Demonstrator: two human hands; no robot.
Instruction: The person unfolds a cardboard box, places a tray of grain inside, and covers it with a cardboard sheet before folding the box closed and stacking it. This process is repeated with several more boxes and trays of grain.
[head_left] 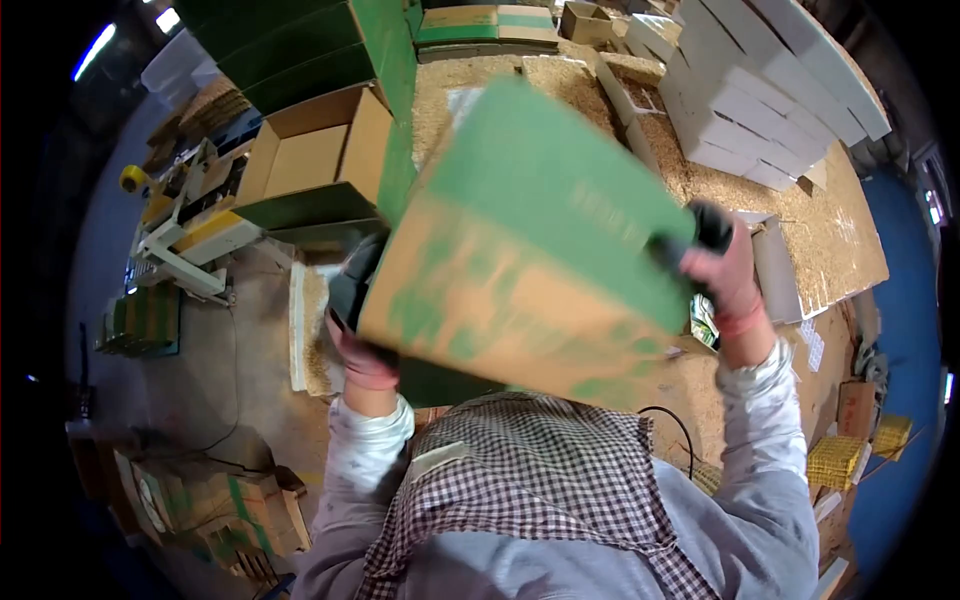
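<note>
A green and brown cardboard box (530,240), blurred by motion, is held up tilted in front of my chest. My left hand (360,345), in a pink and black glove, grips its left edge; part of the fingers is hidden behind the box. On the opposite side my right hand (728,270), gloved the same way, is closed on the right edge with its thumb over the green face. Beneath the box, a dark green surface (440,385) shows in part.
An open cardboard box (310,155) stands at the left beside stacked green boxes (290,45). White boxes (740,110) are piled at the upper right, on a surface covered with tan loose material (850,215). A white-framed machine (195,255) is at the left. Yellow crates (838,460) lie lower right.
</note>
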